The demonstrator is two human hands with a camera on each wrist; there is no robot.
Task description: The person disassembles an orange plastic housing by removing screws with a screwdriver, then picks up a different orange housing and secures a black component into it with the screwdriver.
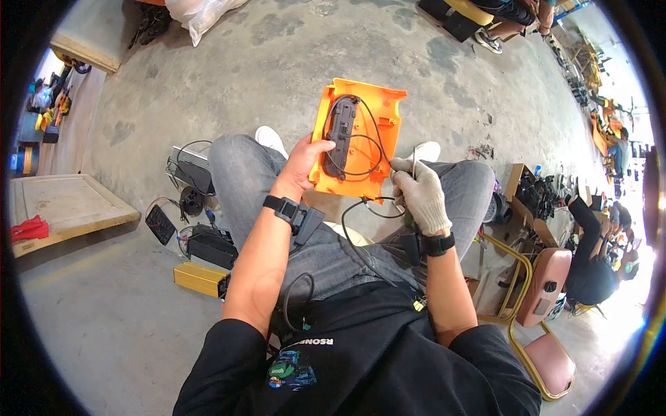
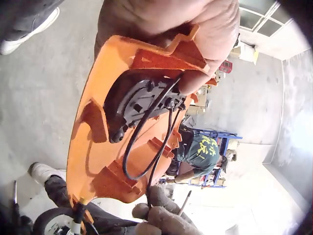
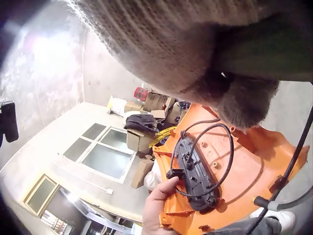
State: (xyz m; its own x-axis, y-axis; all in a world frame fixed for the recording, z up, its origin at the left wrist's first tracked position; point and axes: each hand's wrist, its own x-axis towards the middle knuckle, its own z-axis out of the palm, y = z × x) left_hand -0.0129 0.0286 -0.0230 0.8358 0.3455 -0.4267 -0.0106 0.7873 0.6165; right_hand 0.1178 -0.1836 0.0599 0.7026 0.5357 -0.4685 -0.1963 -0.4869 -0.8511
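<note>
My bare left hand [image 1: 300,166] grips an orange plastic cover [image 1: 386,132] by its left edge, hollow inner side facing up. The thumb lies against a long black module [image 1: 340,132] fixed inside. A thin black cable [image 2: 128,159] loops out of that module across the cover. My right hand [image 1: 422,195], in a knitted glove, is at the cover's right edge and pinches the cable between its fingertips. That hand also holds a screwdriver, whose thin metal shaft [image 2: 185,202] sticks out past the fingers; its green handle [image 3: 274,58] lies in the palm.
Another cable [image 1: 354,232] runs below the cover over the lap. Left on the floor are a yellow metal box [image 1: 198,279], dark devices and a wooden panel [image 1: 69,201]. A pink folding chair [image 1: 544,288] and cartons of parts stand right. Other people sit farther off.
</note>
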